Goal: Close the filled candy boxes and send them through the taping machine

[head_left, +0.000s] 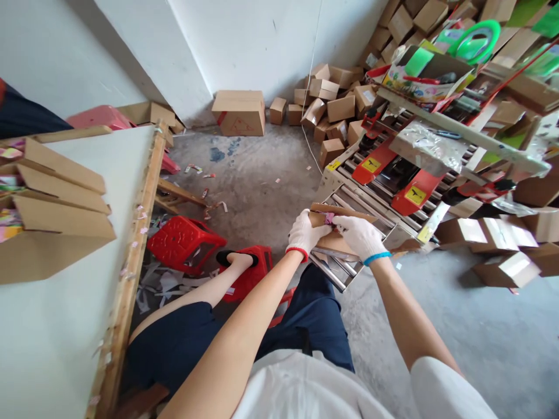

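Note:
A small cardboard box [345, 243] with raised flaps rests on the end of a roller conveyor [338, 269] in front of me. Something pink-purple [329, 217] shows in its opening; its kind is too small to tell. My left hand [304, 234], in a white glove with a red cuff, grips the box's left side, thumb over the edge. My right hand [361, 235], in a white glove with a blue cuff, bends its fingers over the box's right part, fingertips close to the pink-purple item.
A carton-sealing machine [393, 180] with red guides stands ahead right, green tape rolls [476, 42] above it. Brown cartons [336, 107] are heaped behind. Red stools [186, 241] and a white table [65, 326] with open boxes [65, 215] are at left.

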`<action>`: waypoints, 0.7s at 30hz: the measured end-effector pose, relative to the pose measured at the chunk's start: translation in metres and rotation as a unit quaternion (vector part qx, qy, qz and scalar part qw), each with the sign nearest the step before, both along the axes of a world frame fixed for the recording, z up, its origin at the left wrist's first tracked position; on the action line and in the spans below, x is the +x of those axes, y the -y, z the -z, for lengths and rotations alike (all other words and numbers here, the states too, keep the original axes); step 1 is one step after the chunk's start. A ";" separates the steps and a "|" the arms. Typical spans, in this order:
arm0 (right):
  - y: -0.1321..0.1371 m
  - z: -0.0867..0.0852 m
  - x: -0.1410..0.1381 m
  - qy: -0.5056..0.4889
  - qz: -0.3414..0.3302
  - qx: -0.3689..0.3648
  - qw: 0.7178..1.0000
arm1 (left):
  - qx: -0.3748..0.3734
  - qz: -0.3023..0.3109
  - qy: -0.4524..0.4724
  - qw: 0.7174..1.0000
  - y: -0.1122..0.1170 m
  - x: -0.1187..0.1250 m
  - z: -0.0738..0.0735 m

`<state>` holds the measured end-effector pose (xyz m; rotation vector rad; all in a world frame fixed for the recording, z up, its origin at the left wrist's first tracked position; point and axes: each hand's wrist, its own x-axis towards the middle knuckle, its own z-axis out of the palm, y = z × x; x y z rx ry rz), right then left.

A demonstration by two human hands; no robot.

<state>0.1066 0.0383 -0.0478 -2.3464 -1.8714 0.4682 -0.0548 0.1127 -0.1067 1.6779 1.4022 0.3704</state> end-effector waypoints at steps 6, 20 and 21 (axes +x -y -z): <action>-0.020 -0.016 -0.004 0.040 0.036 0.167 0.985 | 0.011 -0.007 0.013 1.000 0.001 -0.002 -0.001; 0.028 0.060 0.019 0.074 -0.093 0.127 0.985 | 0.006 0.041 0.032 0.999 0.016 -0.022 0.009; 0.021 0.057 0.029 0.080 -0.052 0.127 0.987 | -0.002 0.051 0.024 0.998 0.023 -0.019 0.008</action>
